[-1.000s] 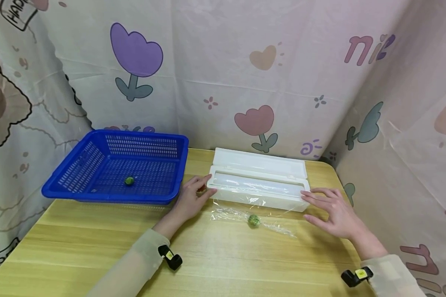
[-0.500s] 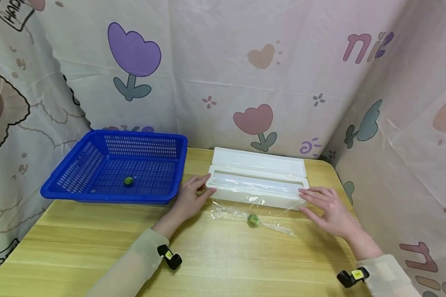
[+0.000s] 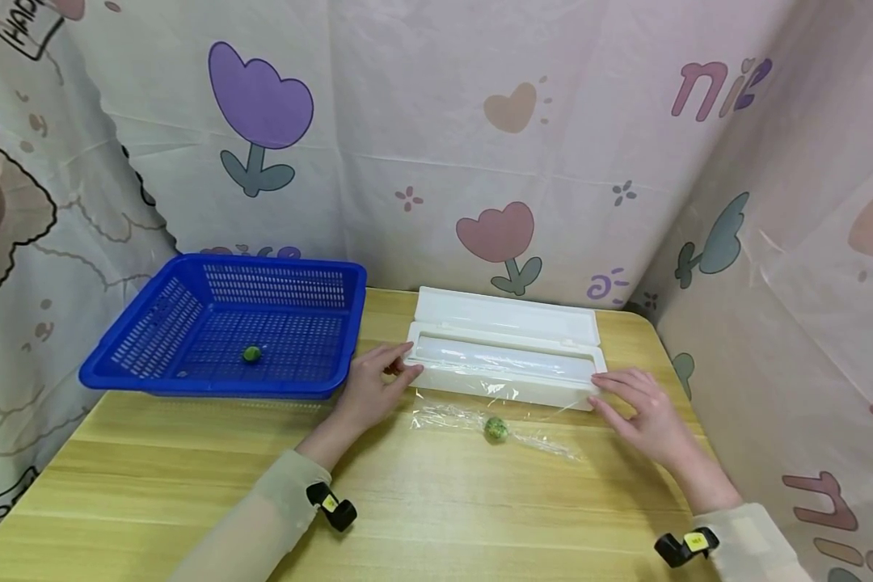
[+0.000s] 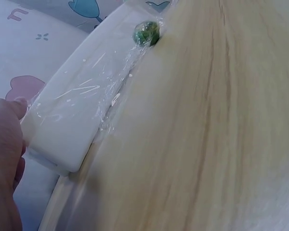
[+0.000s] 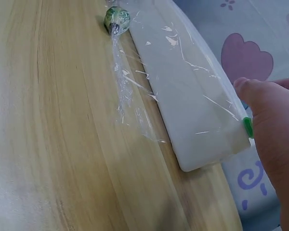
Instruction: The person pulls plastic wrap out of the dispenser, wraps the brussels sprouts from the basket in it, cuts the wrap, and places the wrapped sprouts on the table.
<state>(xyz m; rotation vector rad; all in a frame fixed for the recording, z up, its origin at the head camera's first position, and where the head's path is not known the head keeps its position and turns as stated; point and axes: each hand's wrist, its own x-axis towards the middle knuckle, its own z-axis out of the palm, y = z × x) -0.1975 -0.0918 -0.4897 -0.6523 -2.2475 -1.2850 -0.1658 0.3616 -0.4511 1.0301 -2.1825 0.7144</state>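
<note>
A white cling film dispenser stands on the table with its lid swung back and a clear roll inside. My left hand grips its left end, thumb at the front and index finger toward the back. At the right end, my right hand holds the corner between thumb and fingers. Cling film hangs over the front wall onto the table. A small green mottled ball is wrapped in its loose end, with a twisted tail to the right. Beside my right thumb shows a green tab.
A blue perforated basket stands to the left, close to my left hand, with a small green round thing inside. Behind the wooden table hangs a patterned curtain, which continues along both sides.
My right hand has moved slightly left and in, its thumb coming up to the front corner of the dispenser. The left hand keeps its hold on the other end.
</note>
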